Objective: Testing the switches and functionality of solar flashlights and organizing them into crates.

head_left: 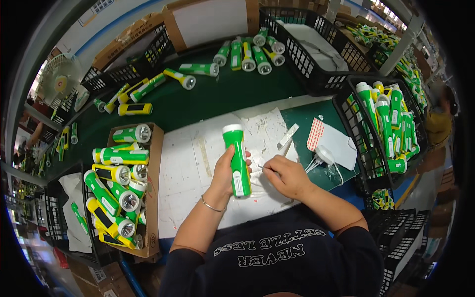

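Observation:
A green and white flashlight (239, 163) with a yellow edge stands upright in my left hand (225, 168), its white head pointing away from me. My fingers wrap round its barrel above the white worktop (183, 183). To the right of it, my right hand (288, 177) is closed, thumb and forefinger pinched close to the flashlight's side. Whatever small thing may be in that pinch is too small to make out. Beyond the right hand lie a narrow whitish strip (288, 137), a sheet of red stickers (315, 134) and a white plug adapter (324, 154) with cables.
An open cardboard box (154, 198) full of flashlights stands at my left. On my right, a black crate (363, 143) holds many more. Loose flashlights (200, 69) lie across the green table (198, 101) at the back, near another black crate (309, 74) lined with paper.

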A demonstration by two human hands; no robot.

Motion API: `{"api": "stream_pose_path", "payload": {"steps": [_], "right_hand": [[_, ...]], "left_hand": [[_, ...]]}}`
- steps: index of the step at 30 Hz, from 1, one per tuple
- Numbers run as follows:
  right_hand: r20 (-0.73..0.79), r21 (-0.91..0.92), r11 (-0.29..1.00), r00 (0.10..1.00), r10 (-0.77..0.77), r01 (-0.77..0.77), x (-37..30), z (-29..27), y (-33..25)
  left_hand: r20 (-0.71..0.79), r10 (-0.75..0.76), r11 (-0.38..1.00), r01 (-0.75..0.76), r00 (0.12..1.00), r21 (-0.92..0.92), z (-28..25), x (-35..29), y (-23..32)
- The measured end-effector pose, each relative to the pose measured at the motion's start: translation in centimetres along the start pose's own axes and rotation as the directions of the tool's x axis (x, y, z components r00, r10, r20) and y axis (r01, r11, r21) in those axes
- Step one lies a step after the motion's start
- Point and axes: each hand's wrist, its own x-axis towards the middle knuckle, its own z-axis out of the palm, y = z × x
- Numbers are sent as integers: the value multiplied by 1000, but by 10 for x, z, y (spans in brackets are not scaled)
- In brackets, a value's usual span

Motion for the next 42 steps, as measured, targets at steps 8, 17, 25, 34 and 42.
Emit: {"api": "stream_pose_path", "payload": {"steps": [8,17,25,34,42], "right_hand": [[65,-402,871,958,-280,282,16,17,-6],[34,-420,877,970,-241,233,20,35,-2],[524,-31,897,772,-360,440,-21,17,-15],[37,131,982,991,129,-133,18,39,8],[69,462,824,939,336,-329,35,-3,35]], "left_hand": [[15,142,960,-141,990,243,3,-3,-4],[116,193,942,-217,974,256,5,-2,-1],[65,237,924,-245,969,293,-9,6,1],[104,170,962,-188,980,198,7,-4,-7],[82,160,816,-178,984,551,16,-31,11]]}}
